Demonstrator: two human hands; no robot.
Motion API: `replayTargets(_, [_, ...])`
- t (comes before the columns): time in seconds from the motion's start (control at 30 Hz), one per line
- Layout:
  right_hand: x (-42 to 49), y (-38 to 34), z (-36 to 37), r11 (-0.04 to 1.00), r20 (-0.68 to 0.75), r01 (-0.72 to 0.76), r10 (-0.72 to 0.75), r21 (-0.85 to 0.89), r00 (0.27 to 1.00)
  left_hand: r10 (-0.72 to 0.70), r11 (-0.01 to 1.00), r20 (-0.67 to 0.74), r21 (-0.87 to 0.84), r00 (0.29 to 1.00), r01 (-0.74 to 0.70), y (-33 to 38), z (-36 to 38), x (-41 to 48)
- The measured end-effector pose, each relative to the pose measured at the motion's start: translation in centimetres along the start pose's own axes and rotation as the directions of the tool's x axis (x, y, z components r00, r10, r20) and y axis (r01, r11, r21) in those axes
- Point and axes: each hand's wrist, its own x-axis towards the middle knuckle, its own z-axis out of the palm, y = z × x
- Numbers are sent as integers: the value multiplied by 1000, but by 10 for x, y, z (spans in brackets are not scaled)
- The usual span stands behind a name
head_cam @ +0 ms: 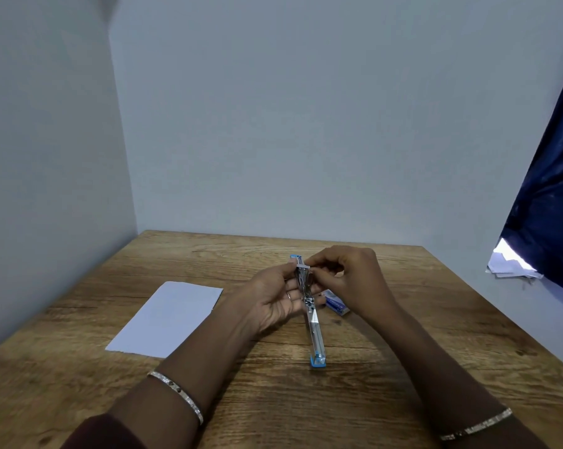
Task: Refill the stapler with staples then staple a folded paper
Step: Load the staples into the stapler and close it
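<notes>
The long stapler of clear plastic and metal with blue ends (pixel 315 332) is lying opened flat on the brown wooden table (pixel 403 351), its long axis running away from the person. The left hand (pixel 275 303) is cupping its far metal channel from the left. The right hand (pixel 344 277) is pinching something small just above this channel, probably staples. The white smooth paper (pixel 166 319) is waiting at the left; the small blue staple box (pixel 336 304) is lying beside the right hand.
</notes>
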Motion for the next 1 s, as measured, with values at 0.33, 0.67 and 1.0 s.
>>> replayTargets(0.33, [0,-3,-8,996,27,66,-64,-61,998,-23,998,23,-56,999,25,3,-1,0])
replayTargets(0.67, [0,-1,-12,995,89,71,-64,-70,994,0,996,31,-87,1000,3,2,-2,-2])
replayTargets(1.0, [4,4,-8,988,14,-111,110,107,994,-5,994,33,-106,999,8,0,-4,-2])
